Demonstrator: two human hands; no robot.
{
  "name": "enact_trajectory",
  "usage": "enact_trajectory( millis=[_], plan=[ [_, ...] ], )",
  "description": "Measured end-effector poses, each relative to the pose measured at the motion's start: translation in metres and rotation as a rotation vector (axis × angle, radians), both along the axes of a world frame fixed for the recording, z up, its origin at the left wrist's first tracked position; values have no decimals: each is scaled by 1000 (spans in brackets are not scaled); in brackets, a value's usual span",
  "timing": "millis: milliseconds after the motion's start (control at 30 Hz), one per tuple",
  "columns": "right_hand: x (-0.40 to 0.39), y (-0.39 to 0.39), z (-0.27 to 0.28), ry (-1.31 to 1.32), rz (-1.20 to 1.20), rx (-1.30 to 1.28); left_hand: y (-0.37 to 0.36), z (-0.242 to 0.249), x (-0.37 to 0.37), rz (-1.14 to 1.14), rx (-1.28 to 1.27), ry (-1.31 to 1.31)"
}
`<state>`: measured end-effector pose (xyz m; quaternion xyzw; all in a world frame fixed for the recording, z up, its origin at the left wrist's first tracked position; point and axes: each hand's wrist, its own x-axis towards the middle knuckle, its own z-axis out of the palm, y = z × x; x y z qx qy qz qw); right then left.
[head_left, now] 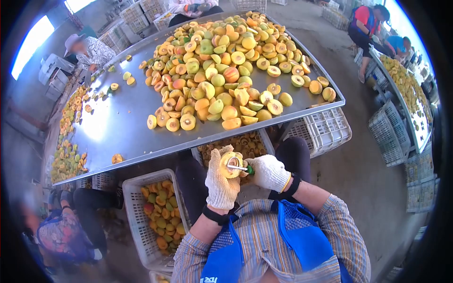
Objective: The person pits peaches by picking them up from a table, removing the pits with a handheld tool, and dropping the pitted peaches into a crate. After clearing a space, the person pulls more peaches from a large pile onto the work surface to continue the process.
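My left hand [222, 184], in a stained white knitted glove, is closed around a yellow peach half [231, 164] with its cut face up. My right hand [270, 172], in a cleaner white glove, grips a pitting tool [249, 169] by its green handle. The tool's metal end lies inside the hollow of the peach half. Both hands meet in front of my body, just below the near edge of the metal table [137, 137]. A big heap of peach halves [207, 70] lies on the table.
A white crate [133, 207] of peach halves stands at my left, and another crate [266, 141] of fruit pieces is under the table edge. A white crate [325, 129] stands at the right. Co-workers [96, 52] sit around the table; a second fruit table [401, 80] is at far right.
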<state>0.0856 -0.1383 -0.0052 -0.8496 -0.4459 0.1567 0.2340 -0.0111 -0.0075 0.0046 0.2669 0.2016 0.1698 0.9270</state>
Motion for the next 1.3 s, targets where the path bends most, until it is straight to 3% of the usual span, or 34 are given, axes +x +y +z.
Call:
enact_trajectory(
  millis=[500, 667, 800, 867, 900, 967, 1033, 1100, 1167, 1200, 1233, 1300],
  plan=[
    [-1, -5, 9, -75, 63, -62, -3, -2, -8, 5, -50, -55],
    [-3, -9, 2, -21, 130, -50, -1, -3, -8, 44, 97, 90],
    [-5, -8, 7, -48, 112, -40, 0, 3, -12, 10, 128, 48],
    [-13, -9, 17, 168, 97, -158, 0, 20, -11, -33, 110, 57],
    [-21, -8, 10, 200, 107, -52, 1, 21, -10, -34, 110, 55],
    [-18, -5, -8, 28, 177, -114, 1, 19, -8, -68, 40, -109],
    [-8, -11, 32, 44, 262, -48, 7, 18, -9, -61, 110, -87],
    [-16, -4, 22, 155, 193, -94, 17, 22, -6, -170, 133, -99],
    [-27, -3, 31, 498, 121, -59, 25, 24, -2, -229, 129, -114],
    [-29, -4, 0, 276, 112, 86, 28, 21, 1, -267, 179, -153],
    [-18, 0, 9, 45, 240, -169, 30, 19, 2, -309, 228, -187],
    [-1, 3, 2, 6, 119, -36, 20, 19, 3, -193, 283, -63]
  ],
)
